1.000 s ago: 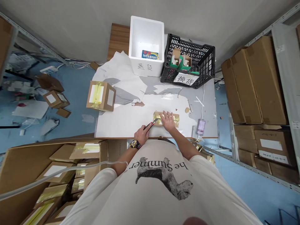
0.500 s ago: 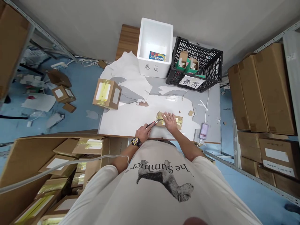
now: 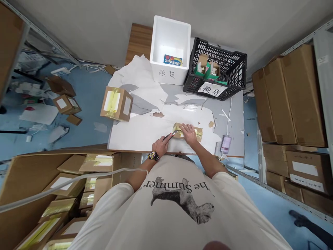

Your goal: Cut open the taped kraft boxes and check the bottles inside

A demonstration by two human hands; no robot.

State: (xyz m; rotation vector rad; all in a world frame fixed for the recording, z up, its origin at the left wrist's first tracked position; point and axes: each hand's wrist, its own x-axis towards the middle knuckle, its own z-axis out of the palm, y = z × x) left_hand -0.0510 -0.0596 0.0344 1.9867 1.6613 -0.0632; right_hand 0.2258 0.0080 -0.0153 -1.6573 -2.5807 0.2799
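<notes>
A small cardboard box (image 3: 179, 134) with yellowish tape lies near the front edge of the table. My right hand (image 3: 189, 134) rests over its top and grips it, fingertips by the far edge. My left hand (image 3: 159, 147), with a watch on the wrist, is closed around a utility knife (image 3: 168, 137). The knife's front end meets the box's left end; the blade tip is too small to make out clearly.
A larger taped box (image 3: 116, 103) stands at the table's left edge. Behind are a white foam bin (image 3: 170, 75) and a black crate (image 3: 229, 91). An open carton (image 3: 28, 173) of parcels stands at lower left. A person's dark leg (image 3: 312, 224) shows at lower right.
The knife and my left hand have shifted slightly at the box's left end. The small box shows more of its near side. More of the dark leg has come into view.
</notes>
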